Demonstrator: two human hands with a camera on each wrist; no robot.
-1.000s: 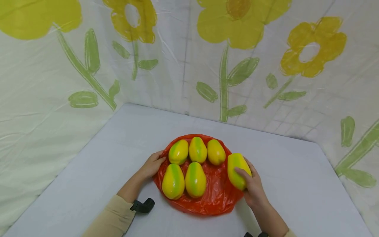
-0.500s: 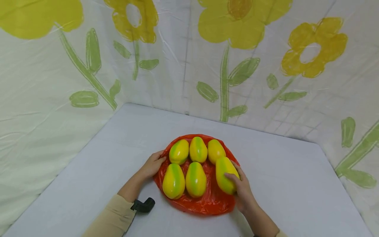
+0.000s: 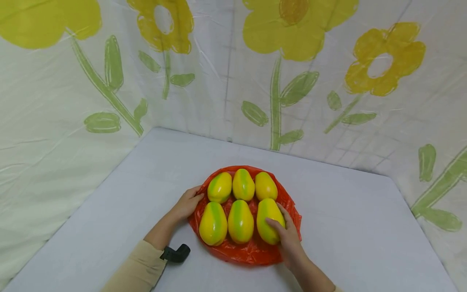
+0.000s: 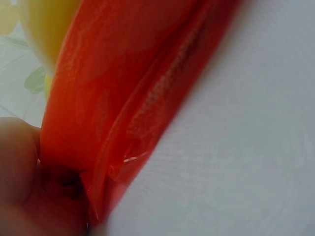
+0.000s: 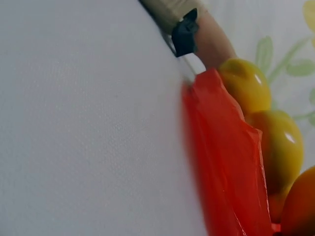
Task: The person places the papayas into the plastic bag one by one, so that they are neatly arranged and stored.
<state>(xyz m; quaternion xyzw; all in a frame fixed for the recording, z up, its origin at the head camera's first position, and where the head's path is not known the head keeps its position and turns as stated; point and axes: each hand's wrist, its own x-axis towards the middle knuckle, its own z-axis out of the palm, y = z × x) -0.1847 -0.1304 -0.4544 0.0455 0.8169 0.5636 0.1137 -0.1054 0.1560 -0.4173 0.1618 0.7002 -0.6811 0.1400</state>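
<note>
A round, low red plastic bag (image 3: 237, 254), spread open like a tray, lies on the table with several shiny yellow papayas in it. Three of them, green-striped or plain, line its far side, one being the middle papaya (image 3: 243, 184). My left hand (image 3: 187, 202) grips the bag's left rim; the left wrist view shows the thumb (image 4: 17, 157) against the red plastic. At the near right, my right hand (image 3: 290, 239) holds another papaya (image 3: 269, 221), thumb on top and fingers round its right side. It sits beside the near middle papaya (image 3: 240, 222).
The white table (image 3: 164, 162) reaches back to a pale curtain (image 3: 211, 89) printed with yellow flowers. A black strap mount (image 3: 176, 254) sits on my left wrist, close to the bag's near left edge. In the right wrist view the bag's side wall (image 5: 226, 162) rises beside the table.
My right hand has carried its papaya left from beyond the bag's right rim into the near right spot inside. My left hand has kept its place on the left rim.
</note>
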